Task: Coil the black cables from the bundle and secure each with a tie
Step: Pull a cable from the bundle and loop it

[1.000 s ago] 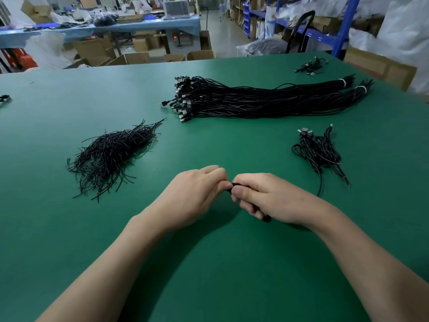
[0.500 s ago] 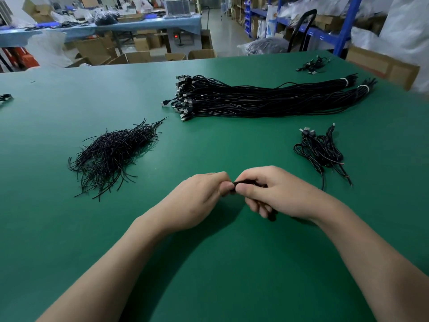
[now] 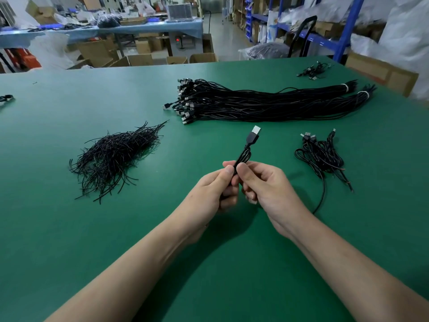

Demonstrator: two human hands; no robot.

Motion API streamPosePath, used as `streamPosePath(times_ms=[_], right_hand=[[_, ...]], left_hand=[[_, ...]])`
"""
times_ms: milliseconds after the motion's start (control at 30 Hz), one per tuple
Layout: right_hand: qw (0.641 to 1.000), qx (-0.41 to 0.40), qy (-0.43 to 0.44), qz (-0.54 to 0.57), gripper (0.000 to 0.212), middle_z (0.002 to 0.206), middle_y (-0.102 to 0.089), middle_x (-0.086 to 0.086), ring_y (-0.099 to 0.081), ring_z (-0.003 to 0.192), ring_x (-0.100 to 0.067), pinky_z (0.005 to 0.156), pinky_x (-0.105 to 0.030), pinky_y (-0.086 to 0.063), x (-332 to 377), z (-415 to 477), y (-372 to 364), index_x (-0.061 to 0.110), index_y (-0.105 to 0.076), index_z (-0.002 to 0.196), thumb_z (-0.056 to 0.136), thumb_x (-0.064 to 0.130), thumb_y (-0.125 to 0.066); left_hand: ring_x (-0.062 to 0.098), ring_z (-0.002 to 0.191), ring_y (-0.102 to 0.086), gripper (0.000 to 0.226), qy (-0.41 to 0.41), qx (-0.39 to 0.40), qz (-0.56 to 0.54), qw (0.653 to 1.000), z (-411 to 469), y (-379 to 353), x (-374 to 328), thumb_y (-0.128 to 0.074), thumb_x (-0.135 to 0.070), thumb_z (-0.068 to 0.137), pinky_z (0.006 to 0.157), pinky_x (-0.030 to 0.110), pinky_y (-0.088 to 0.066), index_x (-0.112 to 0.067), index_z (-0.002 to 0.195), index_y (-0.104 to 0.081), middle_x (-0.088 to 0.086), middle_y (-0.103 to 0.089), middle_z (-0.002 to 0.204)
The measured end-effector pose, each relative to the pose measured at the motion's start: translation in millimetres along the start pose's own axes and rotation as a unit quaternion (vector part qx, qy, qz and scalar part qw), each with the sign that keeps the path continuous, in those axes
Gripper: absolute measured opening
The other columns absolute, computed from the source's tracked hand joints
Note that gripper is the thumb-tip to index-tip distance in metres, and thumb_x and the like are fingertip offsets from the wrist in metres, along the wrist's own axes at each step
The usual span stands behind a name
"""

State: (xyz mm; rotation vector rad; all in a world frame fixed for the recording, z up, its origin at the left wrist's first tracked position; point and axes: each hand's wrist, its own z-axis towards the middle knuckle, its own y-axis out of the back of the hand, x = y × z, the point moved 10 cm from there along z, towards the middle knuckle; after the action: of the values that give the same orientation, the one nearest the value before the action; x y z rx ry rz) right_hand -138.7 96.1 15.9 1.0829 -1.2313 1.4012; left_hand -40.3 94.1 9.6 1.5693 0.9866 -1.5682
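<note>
Matt green table [image 3: 92, 228]; metal-tipped black plastic cable [image 3: 251, 138].

A big green counter [image 3: 69, 228] fills most of the view. Behind it stands another counter with a blue cover [image 3: 151, 29], and lots of stuff is piled on top. Open brown boxes [image 3: 139, 59] sit on the floor beside it. On the right are blue shelves [image 3: 343, 31], puffy white bags [image 3: 406, 31] and a grey bag [image 3: 267, 50]. A brown box [image 3: 383, 70] sits by the green counter's far right corner.

Ties [image 3: 113, 154] lie left, bundle [image 3: 267, 103] behind, coiled cables [image 3: 321, 156] right on table [image 3: 69, 228].
</note>
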Motion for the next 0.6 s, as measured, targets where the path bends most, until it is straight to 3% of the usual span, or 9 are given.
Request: streamPosePath(times_ms=[200,333,433,533,600], right_hand=[[0.998,-0.034,0.062,0.0,0.035,0.062,-0.062,0.001,-0.054,0.049,0.002,0.052,-0.007,-0.042,12,0,5,-0.005,-0.073,0.094,0.089,0.029,-0.065],[0.996,-0.035,0.08,-0.026,0.03,0.053,-0.057,0.004,-0.051,0.044,0.0,0.053,-0.007,-0.041,12,0,6,-0.01,-0.069,0.091,0.098,0.018,-0.061],[0.994,-0.055,0.076,-0.055,0.027,0.052,-0.049,0.007,-0.046,0.049,-0.002,0.056,-0.012,-0.039,12,1,10,0.004,-0.074,0.085,0.095,0.027,-0.063],[0.991,-0.091,0.067,-0.067,0.023,0.052,-0.051,0.017,-0.045,0.053,0.0,0.06,-0.014,-0.04,11,2,20,0.015,-0.076,0.084,0.097,0.028,-0.063],[0.99,-0.108,0.051,-0.077,0.024,0.055,-0.047,0.007,-0.04,0.056,-0.013,0.062,-0.028,-0.038,9,2,27,0.017,-0.077,0.085,0.096,0.033,-0.064]], left_hand=[[0.01,0.055,-0.036,0.039,0.014,0.035,-0.044,0.998,3,-7,8,-0.037,-0.042,0.109,0.051,0.015,-0.032,-0.021,0.079,-0.05,-0.008,-0.036,0.067],[0.014,0.057,-0.048,0.044,-0.016,0.016,0.07,0.997,4,-2,6,-0.035,-0.047,0.108,0.052,0.018,-0.037,-0.023,0.078,-0.057,-0.006,-0.05,0.066],[0.013,0.062,-0.057,0.048,-0.062,-0.009,0.173,0.983,4,4,-4,-0.033,-0.045,0.11,0.06,0.022,-0.042,-0.024,0.08,-0.065,-0.004,-0.062,0.068],[0.022,0.074,-0.063,0.053,-0.077,-0.038,0.291,0.953,2,16,-11,-0.036,-0.055,0.102,0.077,0.04,-0.052,-0.021,0.085,-0.073,0.006,-0.069,0.077],[0.013,0.074,-0.064,0.046,-0.096,-0.085,0.343,0.93,2,35,-22,-0.042,-0.055,0.098,0.079,0.038,-0.054,-0.024,0.086,-0.074,-0.003,-0.071,0.079]])
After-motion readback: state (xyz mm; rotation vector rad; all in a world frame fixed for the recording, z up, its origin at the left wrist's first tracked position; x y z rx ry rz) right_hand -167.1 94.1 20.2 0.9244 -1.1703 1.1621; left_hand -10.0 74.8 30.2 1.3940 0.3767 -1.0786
